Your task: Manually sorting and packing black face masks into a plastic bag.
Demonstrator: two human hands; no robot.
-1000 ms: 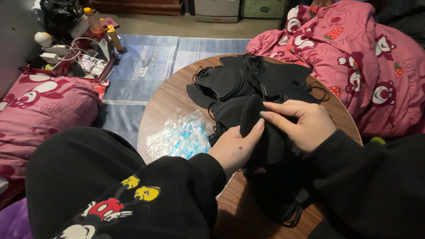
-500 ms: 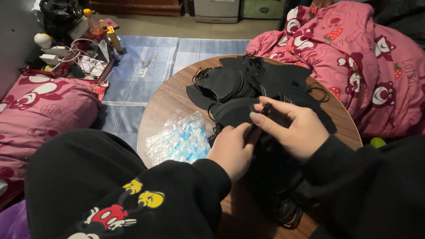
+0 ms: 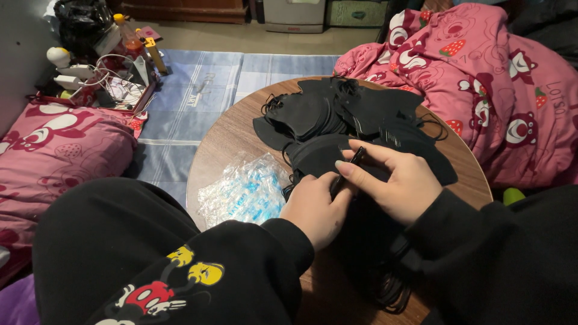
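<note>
Beside clear bags [image 3: 247,191]; black masks [image 3: 337,114] beyond hands [image 3: 361,192].

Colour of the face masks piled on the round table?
Black, all of them; the face masks show best in the head view.

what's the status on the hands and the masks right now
Left hand and right hand both pinching one folded black mask. Mask pile behind on round table. Clear wrappers left, nothing blocking.

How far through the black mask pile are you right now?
Done: cannot tell; no finished batch shows apart. In hand: left hand and right hand pinch one folded black mask over the round table. Left: the mask pile behind, and clear plastic bags lying beside it.
</note>
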